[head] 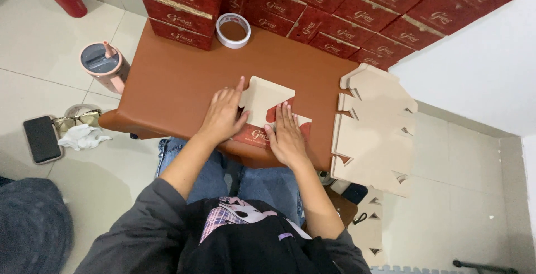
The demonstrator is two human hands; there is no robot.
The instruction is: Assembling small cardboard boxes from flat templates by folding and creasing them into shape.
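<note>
A flat box blank is being pressed into a fold at the near edge of the brown counter [167,78].
The cardboard blank [267,106], tan inside and red outside, is held flat under the left hand [223,115] and right hand [287,137], fingers extended and laid together, nothing gripped; a firm crease seems called for next. A stack of blanks [374,134] lies just beside.

Left hand [222,115] flat; right hand [287,134] flat, fingers spread.
</note>
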